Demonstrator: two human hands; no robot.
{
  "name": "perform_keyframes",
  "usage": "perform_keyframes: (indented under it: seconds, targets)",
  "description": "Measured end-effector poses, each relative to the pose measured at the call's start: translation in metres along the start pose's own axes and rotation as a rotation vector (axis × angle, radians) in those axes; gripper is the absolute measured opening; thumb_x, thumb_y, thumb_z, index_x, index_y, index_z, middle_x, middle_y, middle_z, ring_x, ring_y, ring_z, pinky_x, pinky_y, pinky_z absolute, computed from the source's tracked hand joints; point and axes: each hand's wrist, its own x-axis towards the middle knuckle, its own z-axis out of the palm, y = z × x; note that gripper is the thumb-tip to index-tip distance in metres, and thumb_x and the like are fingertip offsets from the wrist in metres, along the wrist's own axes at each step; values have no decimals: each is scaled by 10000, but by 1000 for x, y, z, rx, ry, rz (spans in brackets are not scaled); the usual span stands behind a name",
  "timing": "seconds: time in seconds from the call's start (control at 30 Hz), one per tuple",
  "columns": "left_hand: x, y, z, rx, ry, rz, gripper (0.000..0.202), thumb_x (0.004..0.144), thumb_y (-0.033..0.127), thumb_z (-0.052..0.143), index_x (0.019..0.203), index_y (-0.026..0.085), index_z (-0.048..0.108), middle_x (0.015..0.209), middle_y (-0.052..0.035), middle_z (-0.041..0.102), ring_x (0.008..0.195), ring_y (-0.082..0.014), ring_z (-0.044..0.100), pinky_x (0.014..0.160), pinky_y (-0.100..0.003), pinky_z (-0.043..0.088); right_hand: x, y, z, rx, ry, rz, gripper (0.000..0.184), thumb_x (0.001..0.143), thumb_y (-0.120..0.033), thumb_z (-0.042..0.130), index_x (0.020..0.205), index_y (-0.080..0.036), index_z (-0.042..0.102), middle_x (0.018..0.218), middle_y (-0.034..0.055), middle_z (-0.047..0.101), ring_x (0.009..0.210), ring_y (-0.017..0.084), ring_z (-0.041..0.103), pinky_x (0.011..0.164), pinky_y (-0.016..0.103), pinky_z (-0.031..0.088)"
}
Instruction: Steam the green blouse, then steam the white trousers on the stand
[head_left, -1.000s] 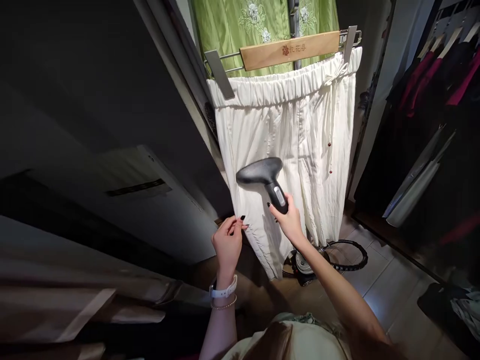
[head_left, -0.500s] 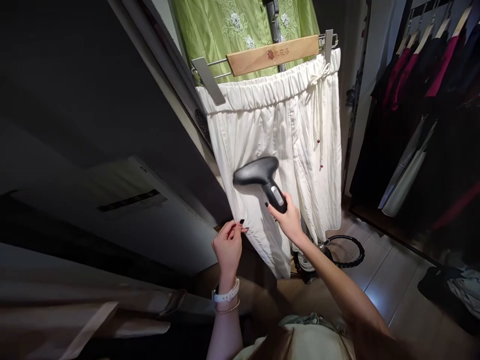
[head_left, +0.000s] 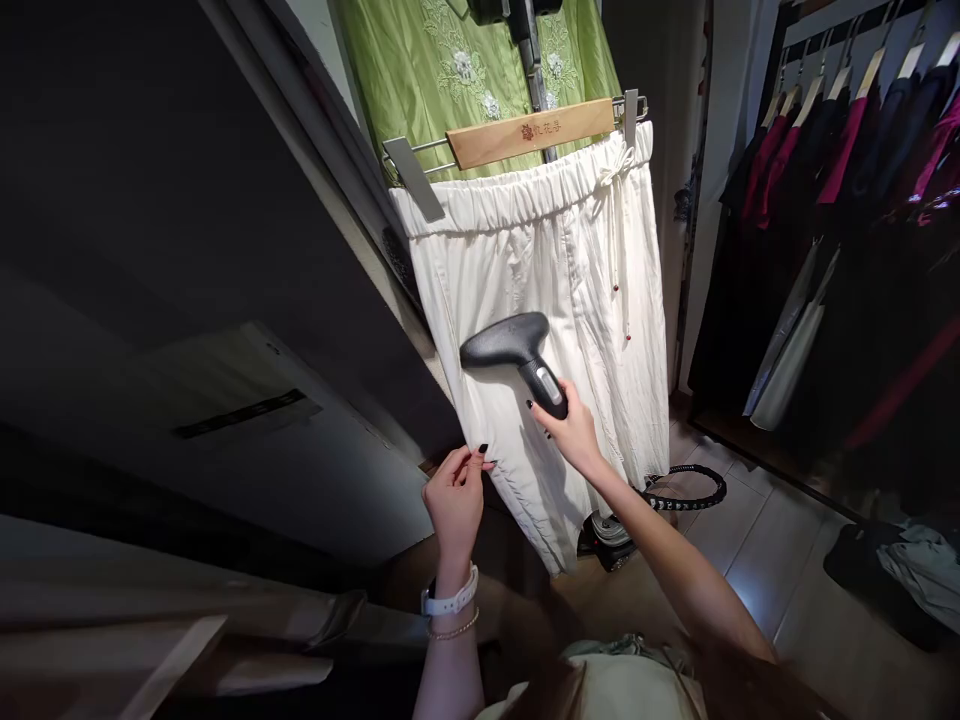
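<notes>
White trousers [head_left: 517, 260] with a gathered waistband and a drawstring hang from a wooden clip hanger [head_left: 531, 134]. My right hand [head_left: 574, 432] is wrapped round the handle of a black garment steamer head [head_left: 510, 342], whose wide head lies against the upper part of the left trouser leg. Lower down, my left hand [head_left: 456, 490] pinches the outer edge of that same leg between thumb and fingers. Behind the hanger is a green embroidered garment [head_left: 412, 90] on a dark pole.
On the floor behind the trousers stands the steamer base [head_left: 611, 540], with a black ribbed hose [head_left: 697, 490] looping to its right. Dark and magenta clothes [head_left: 840, 170] hang on a rack at right. A bundle of cloth [head_left: 926, 570] lies on the floor at lower right.
The view has shifted slightly, showing more of the rack. The steamer head stays at about the same spot on the leg, and both hands keep their holds. The trouser hem has swung a little left.
</notes>
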Motion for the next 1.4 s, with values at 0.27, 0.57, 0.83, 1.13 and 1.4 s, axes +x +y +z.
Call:
perform_keyframes:
  seconds: [0.27,0.57,0.83,1.13,1.4]
  targets:
    - [9,-16,1,-20,123,-56,314,779,443,689,884,149,715,788,-83,741,700,-237,745,679,-303,592,-29,41,15,33,-45,101,503,812,-525,683,1209,-234,577,845,-38,633,598,135,569,614,279,471]
    - [52,-29,-5,88,275,-3,261,833,393,618,918,152,673,810,-61,725,558,-156,671,591,-264,545,-73,64,-20,62,278,91,547,825,-527,691,1246,-198,575,1019,48,666,879,198,622,795,340,520]
    - [58,-24,1,-53,231,0,313,774,431,680,907,150,640,883,-88,728,758,-195,735,736,-295,613,-80,64,-75,-119,406,41,595,790,-518,714,1266,-191,575,1070,86,689,934,244,641,849,391,523]
    - [48,-18,7,-45,203,-2,307,763,445,720,843,152,673,744,-31,684,601,-155,673,590,-241,557,-52,28,-47,-100,185,-4,559,796,-517,728,1255,-221,608,1048,51,706,900,230,651,813,355,511]
    - [39,-19,2,26,128,4,290,794,460,698,827,173,670,636,12,638,544,-151,651,537,-217,497,26,-23,-24,-112,175,-169,586,823,-553,696,1294,-228,572,1104,49,705,953,238,655,853,355,497]
